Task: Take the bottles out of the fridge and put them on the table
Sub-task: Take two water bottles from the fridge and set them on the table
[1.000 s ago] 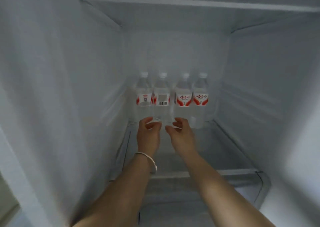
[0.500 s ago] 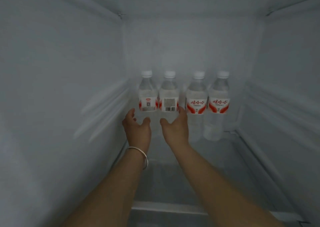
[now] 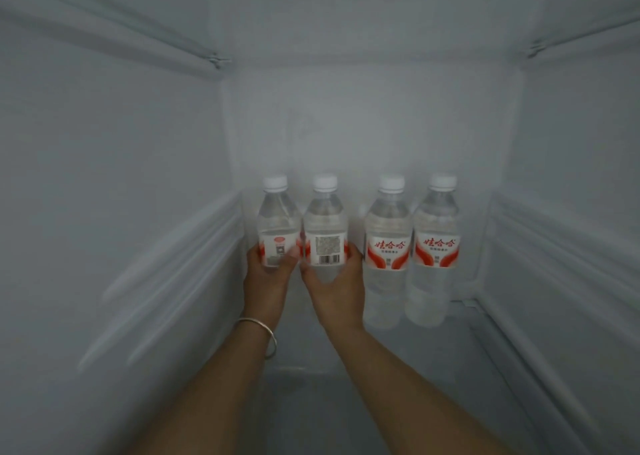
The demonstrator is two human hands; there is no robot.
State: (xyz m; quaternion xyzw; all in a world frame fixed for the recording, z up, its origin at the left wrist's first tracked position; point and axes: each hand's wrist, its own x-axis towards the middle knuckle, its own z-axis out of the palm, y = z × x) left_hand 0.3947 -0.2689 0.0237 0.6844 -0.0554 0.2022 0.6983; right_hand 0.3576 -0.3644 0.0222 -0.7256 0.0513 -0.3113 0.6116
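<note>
Several clear water bottles with white caps and red-and-white labels stand in a row at the back of the fridge shelf. My left hand (image 3: 266, 278), a silver bangle on its wrist, is wrapped around the lower half of the leftmost bottle (image 3: 278, 222). My right hand (image 3: 337, 284) grips the second bottle (image 3: 325, 226) just below its barcode label. The third bottle (image 3: 388, 246) and the rightmost bottle (image 3: 437, 243) stand untouched to the right, labels facing me.
The fridge's white left wall (image 3: 121, 212) and right wall (image 3: 571, 212) have ribbed shelf rails. The glass shelf (image 3: 433, 368) stretches toward me under my forearms. An upper shelf rail (image 3: 216, 60) sits above.
Both hands reached further in and closed on the two left bottles; they were open in front of them before. The view moved closer into the fridge.
</note>
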